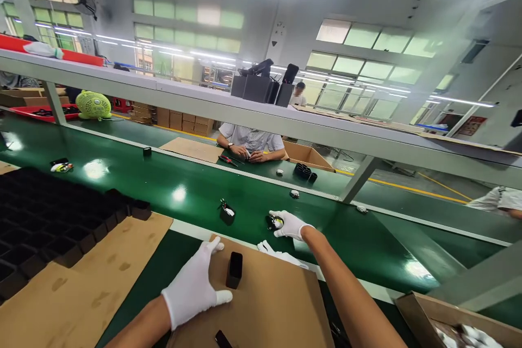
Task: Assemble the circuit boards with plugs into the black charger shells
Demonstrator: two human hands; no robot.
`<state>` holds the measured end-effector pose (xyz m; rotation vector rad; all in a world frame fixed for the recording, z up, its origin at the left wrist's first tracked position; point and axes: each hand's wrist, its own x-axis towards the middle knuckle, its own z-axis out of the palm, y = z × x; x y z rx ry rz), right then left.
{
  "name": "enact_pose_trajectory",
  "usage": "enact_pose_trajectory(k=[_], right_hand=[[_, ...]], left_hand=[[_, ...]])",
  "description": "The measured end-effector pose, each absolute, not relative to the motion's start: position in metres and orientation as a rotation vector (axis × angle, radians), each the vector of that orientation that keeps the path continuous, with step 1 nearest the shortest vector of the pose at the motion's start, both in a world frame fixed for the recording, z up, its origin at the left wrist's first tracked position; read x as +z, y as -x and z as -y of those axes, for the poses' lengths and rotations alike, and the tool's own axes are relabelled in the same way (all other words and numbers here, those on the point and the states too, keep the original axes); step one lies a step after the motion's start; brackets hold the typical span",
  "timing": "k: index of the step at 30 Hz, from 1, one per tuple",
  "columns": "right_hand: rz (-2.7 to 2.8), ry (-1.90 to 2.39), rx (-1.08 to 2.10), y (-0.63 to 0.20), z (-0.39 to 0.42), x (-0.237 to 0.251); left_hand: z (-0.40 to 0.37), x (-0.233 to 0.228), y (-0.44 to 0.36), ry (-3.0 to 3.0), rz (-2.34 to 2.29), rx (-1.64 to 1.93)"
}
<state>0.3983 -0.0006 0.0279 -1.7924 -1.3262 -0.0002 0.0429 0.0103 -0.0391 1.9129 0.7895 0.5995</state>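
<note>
Both my hands wear white gloves. My left hand (194, 287) rests flat and open on a brown cardboard sheet (269, 304), its fingers spread beside a small black box-shaped part (234, 269) that stands upright. My right hand (290, 224) reaches out over the green conveyor belt (196, 190) and closes on a small dark part (274, 222) with a light spot. Another small black part (227, 212) lies on the belt to the left of it. A spare white glove (277, 253) lies at the belt's near edge.
A black cellular tray (44, 223) on cardboard sits at my left. A person sits across the belt (250, 144) with hands on the table; another person's sleeve (499, 201) shows at right. Cardboard boxes (308, 156), a green fan (93, 105) and a shelf rail (261, 114) stand beyond.
</note>
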Motion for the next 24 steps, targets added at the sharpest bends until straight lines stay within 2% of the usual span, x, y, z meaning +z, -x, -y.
enact_pose_trajectory(k=[4,9,14,17,24], right_hand=[[1.265,1.927,0.470,-0.384,-0.007,0.034],[1.144,1.705,0.767,-0.347,0.036,0.054],[0.913,1.478,0.821,-0.282,0.128,0.052],[0.786,1.478,0.846,-0.257,0.169,0.040],[0.670,1.590,0.874,-0.250,0.196,0.023]], left_hand=[[-0.028,-0.027,-0.071,-1.985,-0.722,0.478],[-0.026,-0.017,-0.076,-1.998,-0.641,0.495],[0.008,0.003,-0.064,-2.000,-0.469,0.549],[0.027,0.007,-0.056,-2.007,-0.406,0.446],[0.036,-0.003,-0.064,-2.025,-0.372,0.333]])
